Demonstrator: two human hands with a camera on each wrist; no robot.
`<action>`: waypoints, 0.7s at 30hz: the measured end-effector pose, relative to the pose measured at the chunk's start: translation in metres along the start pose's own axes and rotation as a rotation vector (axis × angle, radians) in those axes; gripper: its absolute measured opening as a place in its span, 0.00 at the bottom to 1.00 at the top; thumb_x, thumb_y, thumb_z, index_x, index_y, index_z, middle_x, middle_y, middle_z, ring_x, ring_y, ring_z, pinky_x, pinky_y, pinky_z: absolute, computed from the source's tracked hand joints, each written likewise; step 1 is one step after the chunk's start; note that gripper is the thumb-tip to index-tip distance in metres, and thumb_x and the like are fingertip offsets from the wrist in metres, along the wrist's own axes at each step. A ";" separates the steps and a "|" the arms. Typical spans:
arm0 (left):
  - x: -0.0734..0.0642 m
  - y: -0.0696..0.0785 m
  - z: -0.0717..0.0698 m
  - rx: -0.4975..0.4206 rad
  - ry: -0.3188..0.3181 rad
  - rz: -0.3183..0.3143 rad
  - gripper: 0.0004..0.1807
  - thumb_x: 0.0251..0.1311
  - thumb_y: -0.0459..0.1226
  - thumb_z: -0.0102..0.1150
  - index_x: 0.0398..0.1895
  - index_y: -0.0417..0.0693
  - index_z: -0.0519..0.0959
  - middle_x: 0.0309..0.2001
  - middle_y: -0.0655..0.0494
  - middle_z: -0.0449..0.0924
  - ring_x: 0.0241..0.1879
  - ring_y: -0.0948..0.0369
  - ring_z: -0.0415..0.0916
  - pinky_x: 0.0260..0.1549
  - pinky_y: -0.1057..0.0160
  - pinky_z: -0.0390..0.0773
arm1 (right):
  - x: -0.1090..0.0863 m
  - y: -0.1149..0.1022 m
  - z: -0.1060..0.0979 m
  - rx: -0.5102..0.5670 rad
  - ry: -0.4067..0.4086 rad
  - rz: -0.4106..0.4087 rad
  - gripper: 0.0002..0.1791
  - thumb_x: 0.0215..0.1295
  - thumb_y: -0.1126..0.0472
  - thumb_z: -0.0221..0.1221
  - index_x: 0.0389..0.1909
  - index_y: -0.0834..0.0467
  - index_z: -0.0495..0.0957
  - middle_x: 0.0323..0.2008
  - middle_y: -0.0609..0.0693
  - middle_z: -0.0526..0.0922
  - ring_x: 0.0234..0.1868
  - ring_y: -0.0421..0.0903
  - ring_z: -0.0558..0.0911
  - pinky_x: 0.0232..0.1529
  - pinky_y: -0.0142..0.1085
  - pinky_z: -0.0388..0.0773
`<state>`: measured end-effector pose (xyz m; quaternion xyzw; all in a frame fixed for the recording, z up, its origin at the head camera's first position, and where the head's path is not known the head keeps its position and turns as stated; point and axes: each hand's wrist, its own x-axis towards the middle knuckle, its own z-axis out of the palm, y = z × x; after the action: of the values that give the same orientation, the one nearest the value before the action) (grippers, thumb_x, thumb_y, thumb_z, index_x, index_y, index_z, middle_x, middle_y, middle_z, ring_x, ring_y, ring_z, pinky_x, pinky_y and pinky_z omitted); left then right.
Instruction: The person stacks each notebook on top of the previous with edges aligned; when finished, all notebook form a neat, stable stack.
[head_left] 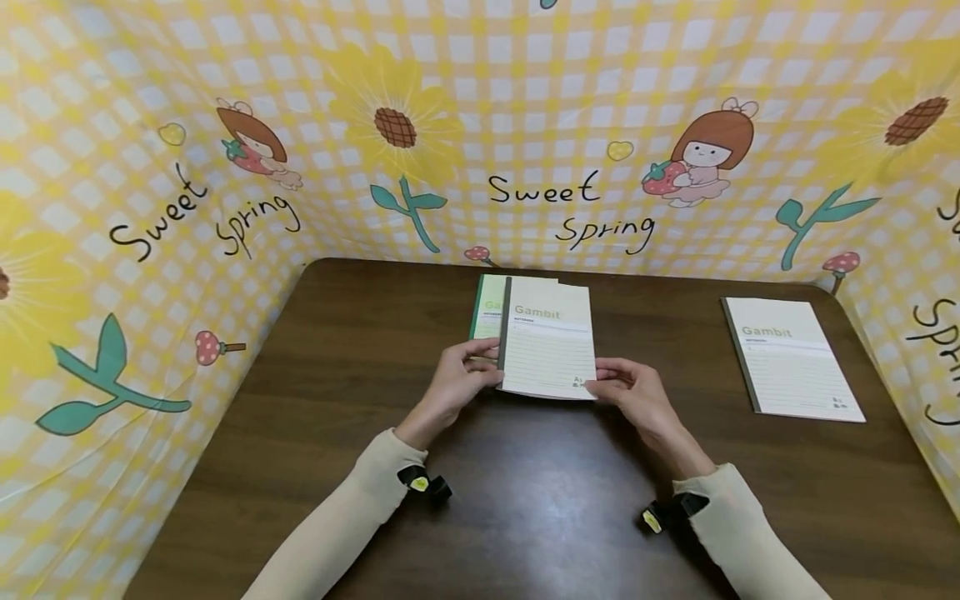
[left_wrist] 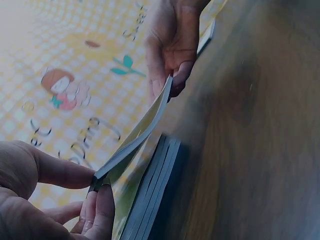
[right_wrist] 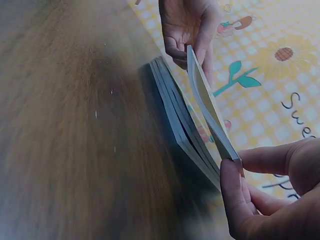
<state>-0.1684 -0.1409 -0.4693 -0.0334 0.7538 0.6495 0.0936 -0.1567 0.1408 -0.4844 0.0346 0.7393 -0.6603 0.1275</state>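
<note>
We judge the work partway done: a stack of notebooks (head_left: pixel 487 321) lies on the table (head_left: pixel 525 483), its count too blurred in the wrist views for us to fix, and 1 separate notebook (head_left: pixel 795 358) lies well apart at right. We see the held notebook (head_left: pixel 547 342) between the hands, raised over the stack, not yet laid down; left hand (head_left: pixel 459 375) and right hand (head_left: pixel 637 396) pinch its 2 near corners, thumbs against fingers.
</note>
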 end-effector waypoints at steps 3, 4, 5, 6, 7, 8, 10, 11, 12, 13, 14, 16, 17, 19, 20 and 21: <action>0.005 -0.002 -0.011 0.019 0.029 -0.005 0.30 0.56 0.20 0.66 0.65 0.36 0.80 0.55 0.37 0.81 0.42 0.60 0.84 0.37 0.71 0.81 | 0.009 0.000 0.012 0.018 -0.009 -0.007 0.28 0.65 0.71 0.67 0.65 0.74 0.74 0.45 0.56 0.82 0.36 0.31 0.83 0.41 0.25 0.84; 0.006 -0.003 -0.015 0.035 0.039 -0.003 0.29 0.57 0.21 0.67 0.65 0.37 0.80 0.55 0.37 0.81 0.42 0.60 0.84 0.37 0.71 0.81 | 0.012 -0.001 0.015 0.022 -0.007 -0.010 0.28 0.65 0.72 0.67 0.64 0.74 0.74 0.45 0.56 0.82 0.36 0.31 0.83 0.41 0.25 0.84; 0.008 -0.004 -0.018 0.046 0.050 -0.003 0.29 0.57 0.21 0.67 0.65 0.37 0.80 0.55 0.38 0.81 0.43 0.60 0.84 0.37 0.72 0.81 | 0.015 -0.001 0.019 0.024 -0.005 -0.015 0.27 0.65 0.72 0.67 0.64 0.74 0.74 0.45 0.56 0.82 0.36 0.31 0.83 0.41 0.24 0.84; 0.009 -0.004 -0.021 0.058 0.061 0.000 0.28 0.58 0.22 0.67 0.65 0.37 0.80 0.55 0.37 0.81 0.43 0.59 0.84 0.37 0.72 0.80 | 0.018 -0.001 0.022 0.025 -0.003 -0.018 0.27 0.64 0.72 0.67 0.64 0.74 0.75 0.45 0.57 0.82 0.36 0.31 0.83 0.40 0.24 0.84; 0.011 -0.005 -0.023 0.071 0.070 0.002 0.28 0.58 0.23 0.67 0.65 0.37 0.80 0.55 0.37 0.81 0.43 0.59 0.84 0.37 0.73 0.80 | 0.020 -0.001 0.026 0.026 0.003 -0.022 0.26 0.64 0.72 0.67 0.63 0.74 0.75 0.45 0.57 0.82 0.36 0.31 0.83 0.40 0.24 0.84; 0.012 -0.006 -0.025 0.081 0.078 0.004 0.28 0.58 0.23 0.68 0.64 0.36 0.80 0.54 0.37 0.82 0.43 0.59 0.84 0.37 0.74 0.80 | 0.022 0.000 0.029 0.023 0.012 -0.025 0.26 0.64 0.73 0.67 0.62 0.74 0.76 0.45 0.57 0.82 0.35 0.31 0.83 0.40 0.24 0.84; 0.015 -0.008 -0.028 0.098 0.092 0.005 0.27 0.59 0.24 0.68 0.64 0.36 0.80 0.53 0.37 0.82 0.42 0.60 0.83 0.37 0.74 0.79 | 0.025 0.001 0.034 0.006 0.025 -0.035 0.25 0.63 0.72 0.68 0.62 0.73 0.77 0.44 0.58 0.82 0.35 0.31 0.83 0.39 0.24 0.84; 0.016 -0.008 -0.029 0.107 0.101 0.007 0.27 0.59 0.24 0.68 0.64 0.35 0.80 0.53 0.37 0.82 0.42 0.60 0.83 0.36 0.75 0.78 | 0.026 0.001 0.037 -0.011 0.030 -0.042 0.25 0.63 0.72 0.68 0.61 0.73 0.78 0.44 0.59 0.83 0.35 0.31 0.83 0.39 0.24 0.84; 0.016 -0.009 -0.030 0.119 0.111 0.009 0.26 0.59 0.25 0.68 0.64 0.35 0.80 0.52 0.36 0.82 0.42 0.60 0.83 0.36 0.75 0.78 | 0.027 0.002 0.039 -0.027 0.034 -0.049 0.25 0.63 0.72 0.68 0.61 0.72 0.78 0.45 0.60 0.83 0.35 0.32 0.83 0.39 0.24 0.84; 0.017 -0.010 -0.031 0.132 0.119 0.010 0.26 0.59 0.25 0.68 0.63 0.35 0.81 0.52 0.37 0.82 0.41 0.59 0.83 0.36 0.75 0.78 | 0.027 0.002 0.041 -0.051 0.039 -0.056 0.25 0.63 0.71 0.69 0.61 0.71 0.79 0.45 0.61 0.83 0.35 0.32 0.84 0.38 0.24 0.84; 0.017 -0.011 -0.032 0.147 0.127 0.013 0.26 0.59 0.25 0.68 0.63 0.35 0.81 0.52 0.37 0.82 0.42 0.58 0.84 0.36 0.75 0.78 | 0.028 0.003 0.043 -0.078 0.044 -0.065 0.25 0.63 0.70 0.69 0.61 0.71 0.79 0.46 0.62 0.84 0.35 0.33 0.84 0.37 0.24 0.84; 0.019 -0.013 -0.033 0.185 0.143 0.018 0.26 0.60 0.26 0.69 0.63 0.36 0.81 0.52 0.38 0.83 0.44 0.55 0.84 0.37 0.74 0.78 | 0.028 0.003 0.045 -0.132 0.057 -0.086 0.24 0.63 0.68 0.70 0.60 0.69 0.81 0.47 0.64 0.85 0.37 0.36 0.86 0.35 0.25 0.83; 0.019 -0.013 -0.033 0.205 0.150 0.023 0.25 0.60 0.27 0.69 0.63 0.36 0.81 0.52 0.38 0.83 0.45 0.53 0.84 0.39 0.72 0.79 | 0.029 0.004 0.046 -0.163 0.065 -0.097 0.24 0.64 0.67 0.70 0.60 0.68 0.82 0.47 0.64 0.86 0.38 0.38 0.86 0.34 0.25 0.82; 0.021 -0.015 -0.034 0.242 0.156 0.027 0.25 0.60 0.28 0.69 0.63 0.37 0.81 0.52 0.38 0.83 0.49 0.50 0.84 0.43 0.68 0.81 | 0.029 0.004 0.048 -0.217 0.081 -0.115 0.23 0.64 0.64 0.71 0.59 0.66 0.83 0.48 0.64 0.87 0.40 0.42 0.88 0.33 0.24 0.80; 0.022 -0.016 -0.034 0.256 0.160 0.029 0.25 0.61 0.28 0.69 0.63 0.38 0.82 0.53 0.39 0.83 0.50 0.48 0.84 0.46 0.65 0.82 | 0.030 0.004 0.048 -0.238 0.090 -0.122 0.23 0.64 0.63 0.72 0.59 0.66 0.83 0.48 0.64 0.88 0.41 0.44 0.88 0.33 0.24 0.79; 0.024 -0.017 -0.035 0.267 0.163 0.032 0.25 0.61 0.28 0.69 0.63 0.38 0.82 0.53 0.39 0.84 0.51 0.48 0.84 0.48 0.62 0.82 | 0.031 0.004 0.049 -0.259 0.098 -0.128 0.23 0.64 0.62 0.72 0.59 0.65 0.83 0.48 0.63 0.88 0.42 0.46 0.88 0.33 0.24 0.78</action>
<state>-0.1920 -0.1759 -0.4856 -0.0614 0.8390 0.5400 0.0255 -0.1784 0.0896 -0.4999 0.0028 0.8242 -0.5638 0.0524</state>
